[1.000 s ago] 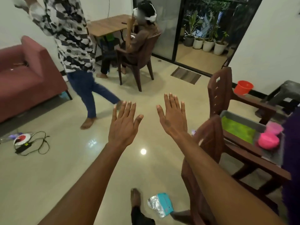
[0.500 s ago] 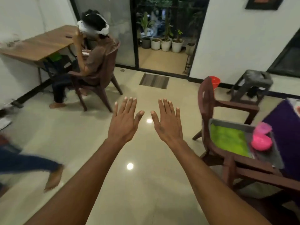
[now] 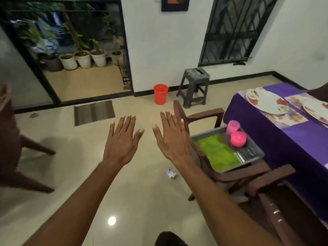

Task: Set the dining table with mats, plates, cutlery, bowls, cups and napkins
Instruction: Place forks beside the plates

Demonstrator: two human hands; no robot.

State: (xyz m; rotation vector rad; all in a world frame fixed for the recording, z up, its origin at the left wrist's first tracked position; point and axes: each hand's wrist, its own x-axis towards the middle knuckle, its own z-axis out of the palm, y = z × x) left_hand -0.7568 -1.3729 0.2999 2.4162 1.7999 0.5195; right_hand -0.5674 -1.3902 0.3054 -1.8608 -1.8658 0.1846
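Two plates point(image 3: 268, 102) lie on mats point(image 3: 291, 118) on the bench point(image 3: 262, 132); cups point(image 3: 232, 127), bowl point(image 3: 238, 138) await; both hands point(image 3: 122, 139) flat, empty.

- Left hand point(image 3: 122, 141) and right hand point(image 3: 171, 139), fingers straight, held out just left of a brown chair point(image 3: 236, 174).
- On the chair: a grey tray point(image 3: 252, 153) holding a green cloth point(image 3: 216, 153), pink bowl point(image 3: 238, 138) and pink cup point(image 3: 232, 127).
- Right of the chair: a purple-clothed table point(image 3: 284, 139) with two plates point(image 3: 266, 102).

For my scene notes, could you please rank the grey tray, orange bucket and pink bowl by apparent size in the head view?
1. Grey tray, clearly largest.
2. Orange bucket, though it stands farther away.
3. Pink bowl, smallest.
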